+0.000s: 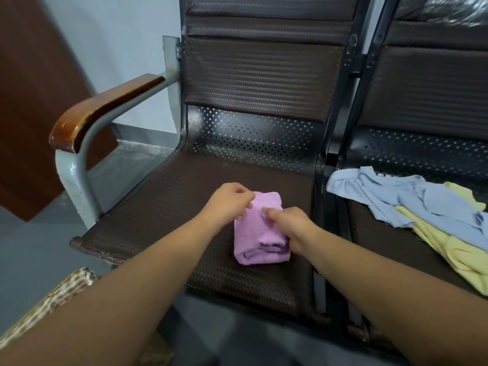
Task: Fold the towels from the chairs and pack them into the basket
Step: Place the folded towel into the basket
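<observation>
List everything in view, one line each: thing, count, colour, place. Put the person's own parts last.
left chair: one, dark brown woven pads on perforated metal, centre
right chair: one, same make, right edge
armrest: one, brown wood on a grey frame, left side of the left chair
pink towel: one, pink, folded, on the left chair's seat
light blue towel: count unclear, light blue, crumpled on the right chair's seat
yellow towel: at least one, pale yellow, partly under the light blue towel
plastic wrap: one patch, clear, top of the right chair's back
door: one, reddish brown, far left
patterned fabric: one piece, tan, spotted, lower left
left hand: pinches the pink towel's far left corner
right hand: grips the pink towel's right edge
</observation>
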The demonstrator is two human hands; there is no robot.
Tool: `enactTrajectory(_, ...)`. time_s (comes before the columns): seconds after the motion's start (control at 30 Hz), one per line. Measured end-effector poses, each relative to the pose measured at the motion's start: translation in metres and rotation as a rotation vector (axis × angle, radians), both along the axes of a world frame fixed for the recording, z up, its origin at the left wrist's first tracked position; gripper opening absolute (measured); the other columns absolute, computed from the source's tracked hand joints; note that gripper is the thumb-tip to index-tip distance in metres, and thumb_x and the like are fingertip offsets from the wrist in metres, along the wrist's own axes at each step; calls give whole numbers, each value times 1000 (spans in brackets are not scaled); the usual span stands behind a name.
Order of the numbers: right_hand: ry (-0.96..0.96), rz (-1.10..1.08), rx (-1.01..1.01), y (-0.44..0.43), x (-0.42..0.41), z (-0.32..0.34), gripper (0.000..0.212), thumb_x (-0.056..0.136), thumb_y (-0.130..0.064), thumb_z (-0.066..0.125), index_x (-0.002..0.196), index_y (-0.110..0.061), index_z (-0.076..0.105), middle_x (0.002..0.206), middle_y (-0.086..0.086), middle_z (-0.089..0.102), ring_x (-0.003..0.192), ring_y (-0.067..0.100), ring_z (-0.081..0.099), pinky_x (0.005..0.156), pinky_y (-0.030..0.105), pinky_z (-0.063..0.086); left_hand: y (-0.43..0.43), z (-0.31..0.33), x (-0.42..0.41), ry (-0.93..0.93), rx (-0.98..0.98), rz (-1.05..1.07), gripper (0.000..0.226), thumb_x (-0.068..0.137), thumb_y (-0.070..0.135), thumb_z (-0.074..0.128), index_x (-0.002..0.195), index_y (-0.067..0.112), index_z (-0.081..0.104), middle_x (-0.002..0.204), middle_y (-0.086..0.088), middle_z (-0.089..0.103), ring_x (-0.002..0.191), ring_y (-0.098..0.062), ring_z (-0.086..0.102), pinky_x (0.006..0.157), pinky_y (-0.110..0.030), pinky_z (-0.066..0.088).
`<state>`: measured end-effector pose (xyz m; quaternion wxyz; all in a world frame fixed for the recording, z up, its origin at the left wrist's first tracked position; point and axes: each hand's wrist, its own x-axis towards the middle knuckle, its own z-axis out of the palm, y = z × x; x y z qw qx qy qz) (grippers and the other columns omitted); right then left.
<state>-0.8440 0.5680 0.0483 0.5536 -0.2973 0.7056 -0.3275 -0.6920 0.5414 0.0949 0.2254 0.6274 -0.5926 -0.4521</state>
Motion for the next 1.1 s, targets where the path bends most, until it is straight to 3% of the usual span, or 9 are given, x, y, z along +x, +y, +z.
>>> enactTrajectory(0.1,3,2,-55,2,-5,-1,23,87,-15,71,105,-2,68,99,16,72,91,29,69,81,40,58,-4,-24,9,-200,47,96,16,85,21,58,88,6,62,83,-10,66,77,-29,63,67,-35,53)
enactTrajectory(0.23,72,50,-63,3,-11,-10,16,84,-6,66,99,-1,67,100,18,70,90,29,68,79,38,57,-10,-51,14,54,301,212,46,84,31,68,118,2,62,112,-14,68,85,-22,67,55,-27,53)
enactTrajectory(0.3,75,88,-54,6,-10,-12,17,86,-5,65,102,-3,67,101,16,70,92,28,68,78,36,56,-12,-57,10,211,351,282,55,82,33,74,125,2,59,112,-13,68,87,-22,69,55,-27,54)
enactTrajectory(0.43,-74,107,-54,9,-4,-11,21,88,0,63,108,-5,67,104,16,73,97,29,70,89,43,59,-12,-57,3,251,399,339,66,66,53,79,113,9,65,102,-9,72,89,-27,70,77,-38,58)
enactTrajectory(0.53,-189,78,-81,10,5,-8,24,90,0,63,112,-7,66,106,15,73,99,30,71,92,48,57,-12,-48,6,376,364,375,55,68,41,78,113,10,67,103,-11,73,93,-30,70,89,-49,58)
enactTrajectory(0.7,-294,17,-220,6,28,9,22,95,-20,67,115,-10,66,108,8,74,100,27,72,90,50,58,-2,-13,33,699,154,407,33,87,18,71,118,18,60,117,-11,68,104,-30,68,90,-55,56)
enactTrajectory(0.87,-257,173,-339,9,80,42,31,89,-35,74,110,-14,66,109,5,73,102,25,70,92,50,57,25,33,94,913,-2,469,43,87,14,72,127,21,58,123,-10,66,111,-30,65,91,-55,56)
enactTrajectory(1.0,-479,283,-404,19,142,68,44,86,-28,76,121,-3,63,113,11,74,108,28,70,98,45,54,54,62,159,1032,0,535,54,85,20,74,135,21,53,127,-13,63,112,-32,63,79,-50,60)
enactTrajectory(1.1,-518,369,-413,30,198,76,43,85,-22,77,119,1,63,113,15,73,109,31,69,97,45,55,80,72,220,1034,22,572,63,81,24,78,139,20,52,132,-15,61,114,-32,62,71,-45,60)
